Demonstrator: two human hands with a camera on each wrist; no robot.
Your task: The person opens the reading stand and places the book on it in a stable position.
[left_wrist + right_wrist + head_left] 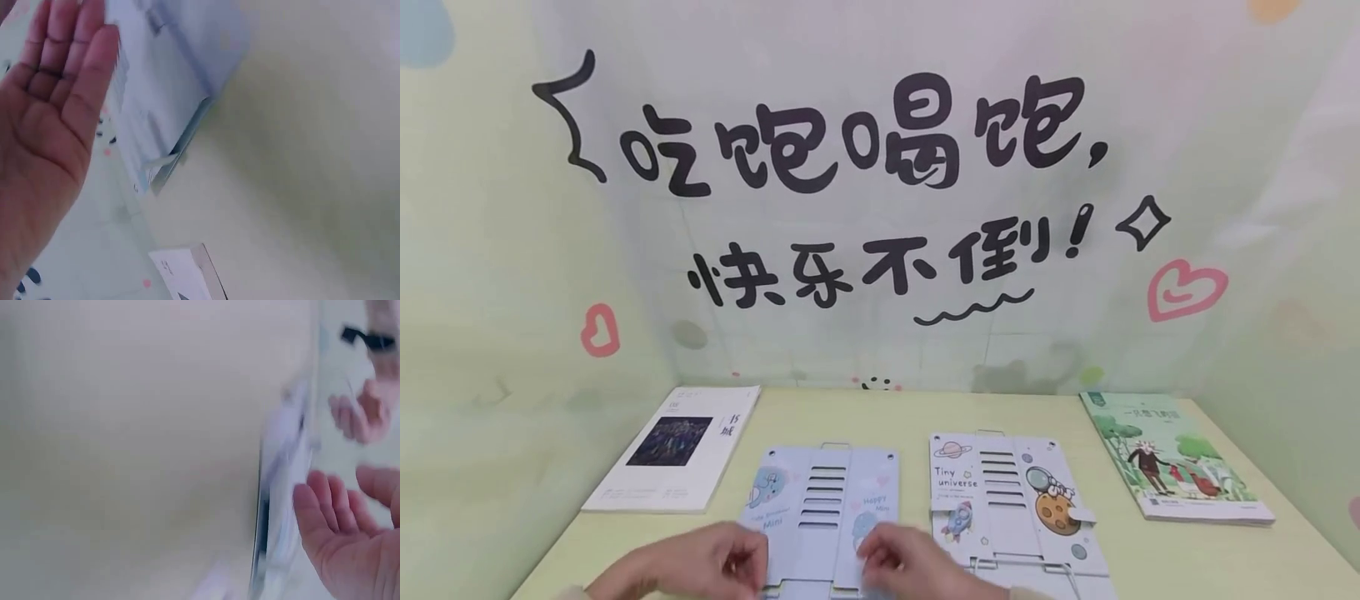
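A pale blue book stand [792,546] with cartoon prints and a slotted middle panel lies on the table in front of me. My left hand [696,560] is at its lower left, fingers bent in the head view. In the left wrist view that hand's palm shows with nothing in it, beside the stand [156,87]. Over the stand's lower right is my right hand [917,567]; the right wrist view shows its fingers loosely bent and holding nothing. Whether either hand touches the stand cannot be told. Motion blurs the stand [284,487] there.
To the right lies a white book stand [1011,521] with astronaut and rocket prints. A white magazine [688,483] lies at the back left, a green picture book [1176,458] at the back right. Behind the table [880,408] hangs a printed backdrop [880,350].
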